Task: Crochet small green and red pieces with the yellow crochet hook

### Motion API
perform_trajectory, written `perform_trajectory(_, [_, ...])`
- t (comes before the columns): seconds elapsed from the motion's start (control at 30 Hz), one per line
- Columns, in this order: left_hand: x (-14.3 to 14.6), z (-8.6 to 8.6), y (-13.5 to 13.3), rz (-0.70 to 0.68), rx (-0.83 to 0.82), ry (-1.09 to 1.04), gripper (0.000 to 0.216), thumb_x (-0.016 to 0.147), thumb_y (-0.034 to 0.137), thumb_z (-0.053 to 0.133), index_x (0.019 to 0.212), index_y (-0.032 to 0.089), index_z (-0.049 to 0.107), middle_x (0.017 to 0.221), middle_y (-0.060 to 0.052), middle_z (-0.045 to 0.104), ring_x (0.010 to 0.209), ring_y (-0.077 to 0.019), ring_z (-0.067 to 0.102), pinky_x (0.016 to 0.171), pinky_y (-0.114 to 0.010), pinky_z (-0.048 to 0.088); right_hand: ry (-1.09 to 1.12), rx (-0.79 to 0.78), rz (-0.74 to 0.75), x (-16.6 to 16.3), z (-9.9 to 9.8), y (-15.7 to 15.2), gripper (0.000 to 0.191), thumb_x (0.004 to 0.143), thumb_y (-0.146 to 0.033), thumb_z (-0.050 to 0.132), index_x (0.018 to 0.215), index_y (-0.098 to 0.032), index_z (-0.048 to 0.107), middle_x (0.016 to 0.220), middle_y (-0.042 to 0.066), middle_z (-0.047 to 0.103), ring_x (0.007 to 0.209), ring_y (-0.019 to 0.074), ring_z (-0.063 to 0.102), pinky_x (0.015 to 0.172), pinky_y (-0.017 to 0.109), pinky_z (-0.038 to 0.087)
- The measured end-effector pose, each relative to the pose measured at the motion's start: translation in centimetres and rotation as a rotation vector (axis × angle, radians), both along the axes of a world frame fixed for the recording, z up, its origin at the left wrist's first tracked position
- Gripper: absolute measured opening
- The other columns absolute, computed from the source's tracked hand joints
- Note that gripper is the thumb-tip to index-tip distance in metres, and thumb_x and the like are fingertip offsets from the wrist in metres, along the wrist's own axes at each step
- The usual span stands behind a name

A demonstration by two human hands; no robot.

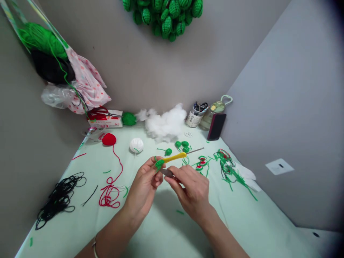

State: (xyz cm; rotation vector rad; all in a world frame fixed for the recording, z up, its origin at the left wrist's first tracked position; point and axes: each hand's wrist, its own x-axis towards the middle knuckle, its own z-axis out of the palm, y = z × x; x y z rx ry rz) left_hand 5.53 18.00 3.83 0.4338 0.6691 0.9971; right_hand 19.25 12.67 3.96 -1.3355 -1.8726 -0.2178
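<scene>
My left hand [142, 190] pinches a small green crochet piece [159, 164] between thumb and fingers. A crochet hook with a yellow handle [175, 157] extends right from beside that piece, its thin metal end pointing away; how it is held is partly hidden. Closed around a dark grey, flat-tipped tool [167, 173] is my right hand [194, 187]. The tool's tip is just below the green piece, and my fingers cover the rest, so its kind is unclear. Small stuffed green crochet balls [168, 152] and red-and-green crochet bits [200, 163] lie beyond my hands.
Black yarn [57, 199], a red yarn ball [109, 139] and a white ball [136, 145] lie left. White stuffing [166, 123] sits at the back, near a pen cup [194, 117], bottle [211, 116] and phone [216, 127]. Tangled green yarn [228, 168] lies right.
</scene>
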Motion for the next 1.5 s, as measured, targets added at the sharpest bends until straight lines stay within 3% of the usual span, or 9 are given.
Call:
perform_trajectory(0.23, [-0.8,0.1,0.7,0.032,0.054,0.017,0.029,0.069,0.018,0.085,0.090,0.015,0.064,0.078,0.001,0.065,0.051,-0.0021,0.040,0.046,-0.014,0.032,0.205,-0.508,0.293,1.9,-0.3,-1.9,0.023,0.095,-0.040,0.069,0.112,-0.024,0.068,0.079,0.001,0.067,0.071,0.0156,0.062,0.065,0.026,0.049])
perform_trajectory(0.37, [-1.1,0.7,0.7,0.037,0.187,0.093,0.021,0.076,0.022,0.082,0.088,0.015,0.067,0.075,0.002,0.062,0.050,-0.0027,0.040,0.047,-0.015,0.031,-0.081,-0.826,0.129,2.7,-2.3,-1.9,0.035,0.085,-0.034,0.081,0.116,-0.023,0.070,0.108,0.010,0.072,0.099,0.0264,0.067,0.086,0.039,0.055])
perform_trajectory(0.5, [-1.1,1.4,-0.1,0.029,0.375,0.256,0.015,0.085,0.030,0.078,0.085,0.017,0.072,0.074,0.002,0.059,0.052,-0.0054,0.046,0.049,-0.019,0.036,0.370,-0.691,0.117,2.7,-1.5,-1.6,0.050,0.092,-0.038,0.072,0.139,-0.030,0.056,0.122,0.009,0.070,0.106,0.0231,0.068,0.095,0.041,0.057])
perform_trajectory(0.63, [-0.9,1.7,-0.8,0.020,0.428,0.306,0.014,0.085,0.029,0.079,0.081,0.018,0.072,0.074,0.002,0.062,0.051,-0.0062,0.047,0.050,-0.021,0.039,0.737,-0.501,0.215,1.6,0.8,-1.2,0.055,0.090,-0.043,0.074,0.141,-0.032,0.056,0.100,0.003,0.071,0.092,0.0199,0.070,0.092,0.039,0.058])
perform_trajectory(0.73, [-1.0,1.7,-0.6,0.023,0.351,0.234,0.015,0.083,0.030,0.080,0.082,0.017,0.072,0.074,0.001,0.062,0.050,-0.0053,0.045,0.048,-0.020,0.037,0.617,-0.459,0.156,1.1,0.6,-1.0,0.045,0.090,-0.042,0.074,0.131,-0.029,0.060,0.098,0.003,0.070,0.088,0.0187,0.068,0.087,0.037,0.057])
perform_trajectory(0.97, [-1.4,1.2,0.4,-0.007,0.148,0.005,0.022,0.071,0.018,0.084,0.086,0.015,0.069,0.072,0.001,0.064,0.050,-0.0032,0.043,0.046,-0.014,0.034,-0.337,-0.896,-0.090,1.5,-4.2,-1.0,0.005,0.094,-0.020,0.066,0.096,-0.016,0.068,0.095,0.011,0.069,0.089,0.0245,0.067,0.076,0.034,0.051])
perform_trajectory(1.1, [-1.3,0.7,0.6,-0.054,0.043,-0.099,0.020,0.072,0.014,0.083,0.086,0.014,0.069,0.076,0.000,0.065,0.052,-0.0024,0.044,0.045,-0.012,0.036,-0.241,-0.876,-0.040,2.0,-4.4,-1.1,0.025,0.104,-0.017,0.042,0.099,-0.017,0.066,0.094,0.008,0.067,0.080,0.0182,0.065,0.072,0.030,0.048])
perform_trajectory(1.27, [-1.4,0.5,0.7,-0.046,0.009,-0.108,0.015,0.074,0.010,0.078,0.081,0.014,0.065,0.078,0.000,0.063,0.051,-0.0017,0.042,0.044,-0.011,0.034,0.408,-0.680,0.063,2.9,-1.8,-1.8,0.031,0.107,-0.029,0.034,0.097,-0.021,0.062,0.084,0.001,0.061,0.074,0.0144,0.058,0.069,0.027,0.046])
perform_trajectory(1.5, [-1.4,1.0,0.5,0.028,0.058,-0.032,0.017,0.074,0.013,0.079,0.085,0.014,0.066,0.078,0.000,0.064,0.051,-0.0022,0.041,0.045,-0.012,0.035,0.387,-0.316,0.122,2.6,0.2,-1.6,0.026,0.092,-0.047,0.070,0.102,-0.023,0.069,0.071,-0.002,0.055,0.062,0.0128,0.049,0.056,0.026,0.040])
